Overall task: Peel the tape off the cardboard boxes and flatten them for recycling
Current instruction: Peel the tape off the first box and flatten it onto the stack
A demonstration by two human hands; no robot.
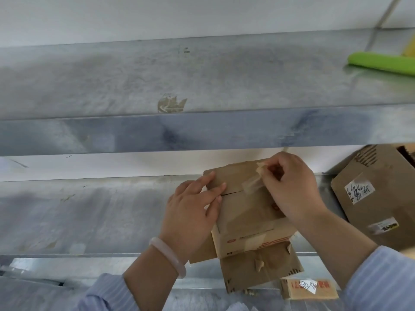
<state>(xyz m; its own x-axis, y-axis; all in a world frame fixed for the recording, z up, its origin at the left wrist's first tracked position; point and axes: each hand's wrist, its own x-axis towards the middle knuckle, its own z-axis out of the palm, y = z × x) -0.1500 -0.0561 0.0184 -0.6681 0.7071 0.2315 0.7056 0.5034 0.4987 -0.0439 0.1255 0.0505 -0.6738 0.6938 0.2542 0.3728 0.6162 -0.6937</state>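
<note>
The right grip (292,187) is closed in a pinch: thumb and curled fingertips hold the lifted, crumpled end of a strip of clear packing tape (252,184), whose other end is stuck on the seam of a small brown cardboard box (247,212). The left grip (190,209) lies open, fingers straight and together, pressing flat on the left part of the box top across that same seam. The seam, and the tape's long axis with it, runs left to right across the top, rising a little toward the right; the freed end stands up off the cardboard toward the far right corner. The box sits upright near the front edge of a scuffed grey metal desk (89,216), its red-printed front face toward the person, resting on a flattened piece of brown cardboard (258,269). A pale pink bangle (168,257) circles the left wrist. Just right stands a larger brown cardboard carton (377,198) with white labels, and a small red-printed carton (310,288) lies lower down. A grey metal shelf (202,86) overhangs, bearing a bright green roll (381,63) at its right end.
</note>
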